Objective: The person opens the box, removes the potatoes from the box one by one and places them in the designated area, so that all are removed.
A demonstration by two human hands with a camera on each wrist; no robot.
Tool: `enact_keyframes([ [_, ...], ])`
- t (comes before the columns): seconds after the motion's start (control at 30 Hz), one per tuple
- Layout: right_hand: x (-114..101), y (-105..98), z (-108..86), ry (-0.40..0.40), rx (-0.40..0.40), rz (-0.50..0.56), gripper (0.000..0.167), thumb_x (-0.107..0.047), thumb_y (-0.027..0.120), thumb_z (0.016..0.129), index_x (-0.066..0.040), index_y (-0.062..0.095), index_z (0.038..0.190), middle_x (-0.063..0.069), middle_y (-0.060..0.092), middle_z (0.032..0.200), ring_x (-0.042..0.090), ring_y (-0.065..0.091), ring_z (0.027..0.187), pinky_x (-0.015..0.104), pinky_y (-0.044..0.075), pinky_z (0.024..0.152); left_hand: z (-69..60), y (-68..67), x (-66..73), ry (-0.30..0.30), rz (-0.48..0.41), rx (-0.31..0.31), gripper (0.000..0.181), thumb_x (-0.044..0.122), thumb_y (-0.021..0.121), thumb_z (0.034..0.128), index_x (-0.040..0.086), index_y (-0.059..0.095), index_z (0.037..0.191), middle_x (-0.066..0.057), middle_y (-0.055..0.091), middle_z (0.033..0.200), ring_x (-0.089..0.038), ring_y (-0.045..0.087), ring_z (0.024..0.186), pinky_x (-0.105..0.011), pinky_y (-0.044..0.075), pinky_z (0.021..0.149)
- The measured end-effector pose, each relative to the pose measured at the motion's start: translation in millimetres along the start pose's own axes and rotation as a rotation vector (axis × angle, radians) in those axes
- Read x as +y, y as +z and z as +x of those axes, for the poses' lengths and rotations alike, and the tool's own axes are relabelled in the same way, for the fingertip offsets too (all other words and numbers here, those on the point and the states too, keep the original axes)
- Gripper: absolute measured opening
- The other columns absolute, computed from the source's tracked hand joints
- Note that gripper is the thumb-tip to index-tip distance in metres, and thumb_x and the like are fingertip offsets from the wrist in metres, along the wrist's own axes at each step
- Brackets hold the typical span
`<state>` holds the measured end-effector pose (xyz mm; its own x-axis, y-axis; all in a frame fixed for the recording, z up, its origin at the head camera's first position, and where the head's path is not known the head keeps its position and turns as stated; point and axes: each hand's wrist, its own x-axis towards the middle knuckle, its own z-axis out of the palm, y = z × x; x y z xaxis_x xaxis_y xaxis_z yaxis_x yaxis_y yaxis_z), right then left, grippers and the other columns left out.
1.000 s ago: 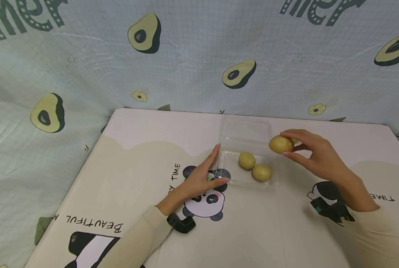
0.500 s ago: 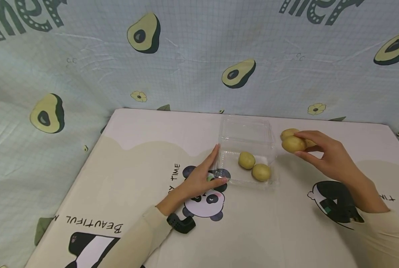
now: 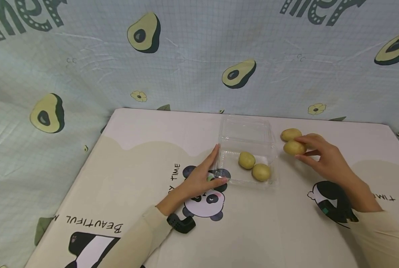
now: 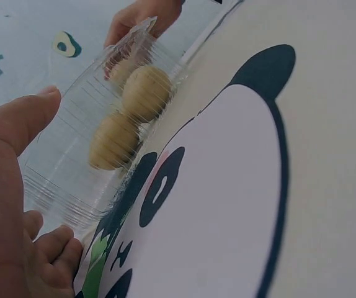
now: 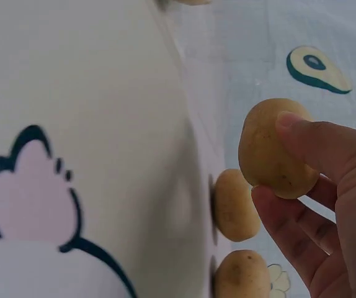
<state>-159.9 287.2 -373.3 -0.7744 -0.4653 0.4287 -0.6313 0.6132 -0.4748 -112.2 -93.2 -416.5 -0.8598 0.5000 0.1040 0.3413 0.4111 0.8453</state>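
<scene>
My right hand [image 3: 330, 158] pinches a potato [image 3: 294, 147] between thumb and fingers, to the right of a clear plastic clamshell box [image 3: 224, 160]. In the right wrist view the held potato [image 5: 274, 149] appears slightly off the table. Two more potatoes [image 5: 235, 205] lie behind it; in the head view one potato [image 3: 291, 134] shows and the hand mostly hides the other. Inside the box, whose lid stands raised at the back, sit two potatoes [image 3: 246, 160]. My left hand [image 3: 201, 179] rests with extended fingers along the box's left side.
A pale tablecloth [image 3: 246, 230] with printed pandas covers the table. Behind it hangs a curtain [image 3: 186, 74] with avocado prints. A black wrist strap [image 3: 181, 224] is on the left wrist.
The right hand has carried its potato rightward, away from the box's right edge, then lowered it a little near the other potatoes. The left hand and the box stay in place.
</scene>
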Motion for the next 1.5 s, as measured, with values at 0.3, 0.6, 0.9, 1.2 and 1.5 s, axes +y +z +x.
enact_keyframes([
  [0.3,6.4,11.5,-2.1,-0.006,-0.021,-0.035,0.062,0.015,0.079,0.066,0.002,0.059,0.123,0.007,0.056,0.106,-0.003,0.049,0.097,0.009,0.048,0.069,0.0,0.7,0.3,-0.025,0.007,-0.001,0.111,0.085,0.043,0.0740,0.024,-0.003,0.155,0.003,0.003,0.159,-0.020,0.012,0.143,-0.046,0.019,0.112],
  [0.6,11.7,17.4,-2.7,-0.049,-0.035,-0.076,0.062,0.012,0.081,0.066,0.000,0.059,0.122,0.006,0.055,0.103,0.007,0.050,0.096,0.007,0.046,0.070,0.2,-0.5,1.8,-0.023,0.010,-0.006,0.110,0.084,0.044,0.0755,0.025,-0.003,0.155,0.002,0.003,0.159,-0.020,0.011,0.144,-0.047,0.019,0.112],
  [0.9,10.2,17.3,-1.8,-0.065,-0.026,-0.105,0.062,0.013,0.081,0.065,0.000,0.059,0.122,0.008,0.055,0.107,0.014,0.051,0.098,0.006,0.045,0.072,0.6,-0.4,0.3,-0.017,0.015,-0.006,0.105,0.079,0.046,0.0788,0.027,-0.005,0.155,0.004,0.003,0.159,-0.019,0.011,0.144,-0.046,0.019,0.112],
  [1.2,13.7,16.5,-2.4,-0.070,-0.013,-0.136,0.062,0.013,0.081,0.064,0.001,0.059,0.121,0.012,0.056,0.110,0.019,0.052,0.100,0.005,0.044,0.071,-0.2,-0.4,0.7,-0.019,0.014,-0.007,0.105,0.078,0.047,0.0799,0.025,-0.004,0.155,0.004,0.003,0.159,-0.018,0.011,0.144,-0.044,0.018,0.112],
  [1.5,13.4,16.8,-3.6,-0.068,0.001,-0.155,0.061,0.012,0.081,0.064,0.001,0.059,0.120,0.014,0.056,0.111,0.022,0.053,0.100,0.005,0.044,0.071,-0.1,-0.1,1.4,-0.014,0.020,-0.002,0.108,0.082,0.044,0.0777,0.024,-0.004,0.155,0.002,0.003,0.159,-0.019,0.011,0.144,-0.045,0.019,0.112],
])
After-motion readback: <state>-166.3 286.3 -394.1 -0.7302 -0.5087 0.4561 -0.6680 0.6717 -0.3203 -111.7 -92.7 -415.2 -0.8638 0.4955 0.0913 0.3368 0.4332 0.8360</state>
